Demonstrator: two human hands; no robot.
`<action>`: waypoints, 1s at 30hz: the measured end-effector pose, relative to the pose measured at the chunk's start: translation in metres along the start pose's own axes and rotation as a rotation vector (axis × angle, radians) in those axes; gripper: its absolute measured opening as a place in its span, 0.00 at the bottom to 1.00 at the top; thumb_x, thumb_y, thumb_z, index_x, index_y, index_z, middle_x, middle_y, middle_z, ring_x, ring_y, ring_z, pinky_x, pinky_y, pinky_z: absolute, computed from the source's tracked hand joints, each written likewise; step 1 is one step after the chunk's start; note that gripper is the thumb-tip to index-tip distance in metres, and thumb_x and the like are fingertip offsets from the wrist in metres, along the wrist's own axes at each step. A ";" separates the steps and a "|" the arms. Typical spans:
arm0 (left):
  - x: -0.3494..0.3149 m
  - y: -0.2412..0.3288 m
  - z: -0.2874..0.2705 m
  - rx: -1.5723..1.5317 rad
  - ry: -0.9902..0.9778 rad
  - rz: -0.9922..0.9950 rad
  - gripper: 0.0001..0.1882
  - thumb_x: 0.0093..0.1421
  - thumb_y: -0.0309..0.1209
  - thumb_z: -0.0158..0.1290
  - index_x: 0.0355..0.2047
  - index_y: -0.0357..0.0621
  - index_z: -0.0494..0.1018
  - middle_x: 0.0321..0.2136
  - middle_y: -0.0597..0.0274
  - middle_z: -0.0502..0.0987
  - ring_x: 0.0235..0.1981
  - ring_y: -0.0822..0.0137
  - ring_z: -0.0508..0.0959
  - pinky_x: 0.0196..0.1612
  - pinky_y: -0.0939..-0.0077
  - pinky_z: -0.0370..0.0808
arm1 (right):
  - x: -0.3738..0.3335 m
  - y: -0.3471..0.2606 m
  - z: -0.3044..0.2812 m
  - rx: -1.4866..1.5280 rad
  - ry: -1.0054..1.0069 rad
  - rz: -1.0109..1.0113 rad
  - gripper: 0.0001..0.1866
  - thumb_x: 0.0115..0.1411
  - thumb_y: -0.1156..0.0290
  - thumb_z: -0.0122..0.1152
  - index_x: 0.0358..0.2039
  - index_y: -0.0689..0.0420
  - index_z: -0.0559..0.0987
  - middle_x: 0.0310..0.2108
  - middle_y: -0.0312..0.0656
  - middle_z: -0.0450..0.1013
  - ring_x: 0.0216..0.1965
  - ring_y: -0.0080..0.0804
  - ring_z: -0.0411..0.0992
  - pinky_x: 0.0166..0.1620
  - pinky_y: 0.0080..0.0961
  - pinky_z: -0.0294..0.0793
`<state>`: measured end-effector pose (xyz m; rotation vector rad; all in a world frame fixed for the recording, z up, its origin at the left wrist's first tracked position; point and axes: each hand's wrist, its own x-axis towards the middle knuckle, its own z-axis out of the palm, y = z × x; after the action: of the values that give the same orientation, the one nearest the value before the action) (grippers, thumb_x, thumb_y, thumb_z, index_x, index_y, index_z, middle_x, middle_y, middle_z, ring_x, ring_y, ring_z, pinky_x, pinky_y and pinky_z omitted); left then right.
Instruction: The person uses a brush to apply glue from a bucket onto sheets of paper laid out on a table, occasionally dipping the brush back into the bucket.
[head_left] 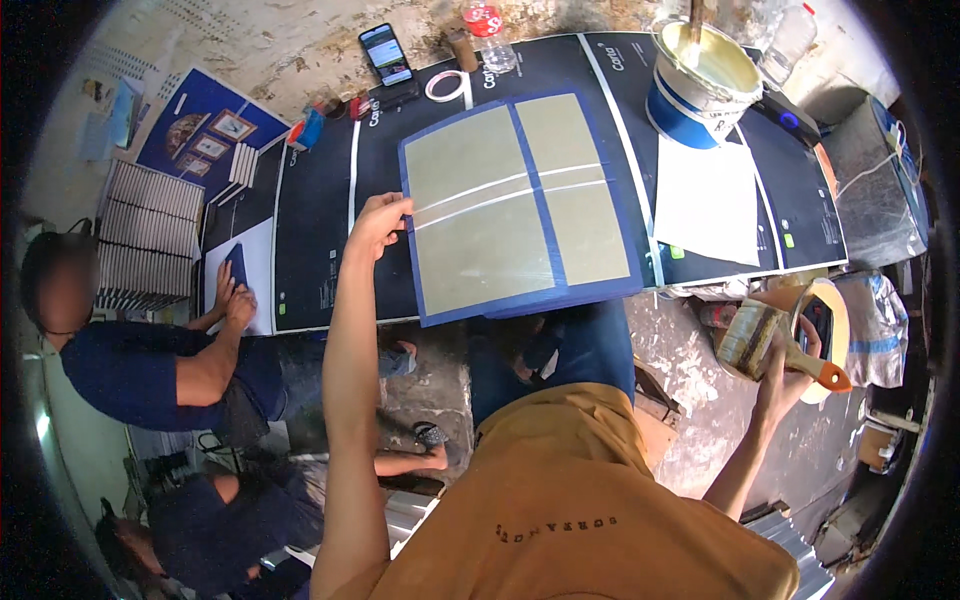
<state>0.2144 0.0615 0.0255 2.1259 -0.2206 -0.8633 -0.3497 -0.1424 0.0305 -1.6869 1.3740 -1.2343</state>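
Blue-edged cover (pixel 480 240) with grey-green panels and two pale strips across it lies on the dark table (pixel 315 230), its near side along the table's near edge, as I see it through the head view. I have the left hand (pixel 378 225) at its left edge, fingers pinched together on the border. Off to the right, clear of the table, my right hand (pixel 778 388) has its fingers curled around a wide brush (pixel 757 335); a cream-rimmed container (pixel 832 335) sits right by them, and I cannot tell whether they touch it. Beyond the cover I see a white sheet (pixel 705 205), a white-and-blue bucket (pixel 683 112) and a propped phone (pixel 386 54). At left, a co-worker's hands (pixel 238 302) rest on a blue piece (pixel 235 266).
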 end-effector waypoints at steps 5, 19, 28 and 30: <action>0.001 -0.027 -0.052 0.063 0.071 -0.047 0.08 0.51 0.33 0.56 0.33 0.50 0.75 0.26 0.76 0.72 0.26 0.81 0.69 0.24 0.83 0.56 | -0.004 -0.002 -0.005 0.012 -0.006 -0.048 0.23 0.62 0.71 0.62 0.56 0.64 0.69 0.48 0.47 0.73 0.47 0.31 0.73 0.50 0.24 0.72; -0.009 -0.020 -0.131 0.152 0.214 0.223 0.24 0.52 0.32 0.58 0.48 0.31 0.76 0.34 0.59 0.81 0.30 0.70 0.78 0.28 0.74 0.73 | 0.010 -0.025 -0.005 -0.041 0.039 -0.133 0.24 0.61 0.70 0.64 0.55 0.65 0.71 0.51 0.47 0.71 0.50 0.32 0.71 0.54 0.27 0.70; -0.125 0.121 -0.149 0.418 0.298 0.526 0.21 0.54 0.30 0.54 0.47 0.29 0.76 0.34 0.54 0.81 0.32 0.69 0.79 0.39 0.77 0.74 | 0.008 -0.006 -0.009 0.016 0.089 -0.087 0.24 0.61 0.71 0.63 0.56 0.64 0.70 0.52 0.49 0.71 0.51 0.34 0.71 0.56 0.30 0.71; -0.158 0.140 -0.157 0.342 0.237 0.575 0.21 0.57 0.29 0.51 0.50 0.31 0.75 0.38 0.59 0.80 0.37 0.72 0.78 0.38 0.79 0.73 | 0.011 -0.006 -0.011 0.009 0.091 -0.056 0.24 0.61 0.71 0.64 0.56 0.64 0.70 0.51 0.50 0.71 0.50 0.35 0.72 0.56 0.30 0.71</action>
<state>0.2157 0.1347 0.2777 2.2662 -0.8553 -0.2444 -0.3577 -0.1502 0.0429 -1.6911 1.3808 -1.3622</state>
